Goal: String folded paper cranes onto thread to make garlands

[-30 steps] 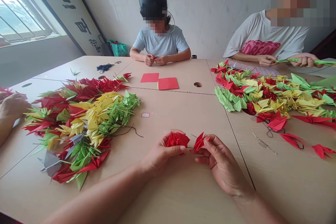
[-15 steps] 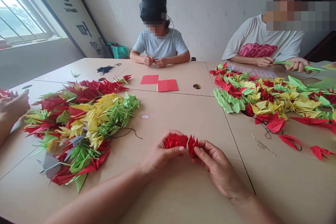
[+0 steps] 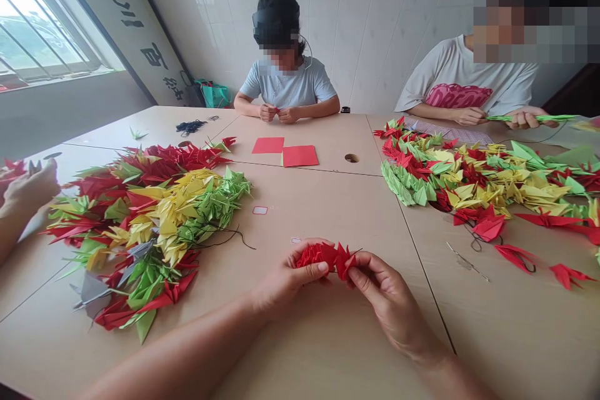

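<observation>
My left hand [image 3: 288, 278] is closed round a tight bunch of red paper cranes [image 3: 316, 254], thumb lying across its front. My right hand [image 3: 384, 297] pinches one more red paper crane [image 3: 345, 259] pressed up against the right end of that bunch. A thin dark thread or needle tip [image 3: 357, 252] sticks out just above my right fingers. Both hands hover low over the pale wooden table [image 3: 328, 337] near its front edge.
A big heap of red, yellow and green cranes [image 3: 150, 212] lies left, another heap [image 3: 482, 178] right. Loose red cranes [image 3: 515, 255] and a needle [image 3: 466, 262] lie right. Two red paper squares [image 3: 285, 151] lie mid-table. Two people sit opposite; another person's hand [image 3: 28, 187] is at left.
My right hand has slid its single red crane leftward along the thread until it meets the bunch in my left hand. The gap between them has closed.
</observation>
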Available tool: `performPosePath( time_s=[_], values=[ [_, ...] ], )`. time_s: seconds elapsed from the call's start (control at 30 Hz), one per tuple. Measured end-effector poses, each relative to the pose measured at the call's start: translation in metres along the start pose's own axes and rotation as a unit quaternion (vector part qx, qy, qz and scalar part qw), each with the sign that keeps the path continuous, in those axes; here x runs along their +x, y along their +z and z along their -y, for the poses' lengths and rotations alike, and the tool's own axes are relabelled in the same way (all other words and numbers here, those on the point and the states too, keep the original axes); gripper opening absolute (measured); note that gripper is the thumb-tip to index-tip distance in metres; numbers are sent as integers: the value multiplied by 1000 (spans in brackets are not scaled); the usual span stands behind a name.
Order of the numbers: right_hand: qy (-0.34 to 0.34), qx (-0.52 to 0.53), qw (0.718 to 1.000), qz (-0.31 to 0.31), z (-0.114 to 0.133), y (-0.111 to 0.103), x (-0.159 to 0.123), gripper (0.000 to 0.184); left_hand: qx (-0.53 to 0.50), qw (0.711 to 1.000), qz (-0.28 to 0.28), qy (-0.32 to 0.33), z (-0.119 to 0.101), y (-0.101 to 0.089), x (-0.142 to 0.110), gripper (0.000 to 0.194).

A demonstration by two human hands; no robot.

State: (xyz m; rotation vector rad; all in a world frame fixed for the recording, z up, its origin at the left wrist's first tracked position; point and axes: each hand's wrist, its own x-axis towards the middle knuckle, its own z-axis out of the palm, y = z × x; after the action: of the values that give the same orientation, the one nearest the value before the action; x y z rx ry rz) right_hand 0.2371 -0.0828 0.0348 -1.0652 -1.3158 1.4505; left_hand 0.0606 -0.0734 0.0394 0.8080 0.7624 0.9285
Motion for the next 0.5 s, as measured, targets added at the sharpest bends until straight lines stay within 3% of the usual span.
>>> performPosePath(
  time_s=[0.2, 0.5],
  values=[
    [-25, -13, 1000, 7, 4, 2, -2, 9, 12, 999, 37, -9, -2, 1, -2, 30],
    [-56, -5, 998, -2, 3, 3, -7, 3, -10, 1000, 23, 3, 0, 0, 0, 25]
  ],
)
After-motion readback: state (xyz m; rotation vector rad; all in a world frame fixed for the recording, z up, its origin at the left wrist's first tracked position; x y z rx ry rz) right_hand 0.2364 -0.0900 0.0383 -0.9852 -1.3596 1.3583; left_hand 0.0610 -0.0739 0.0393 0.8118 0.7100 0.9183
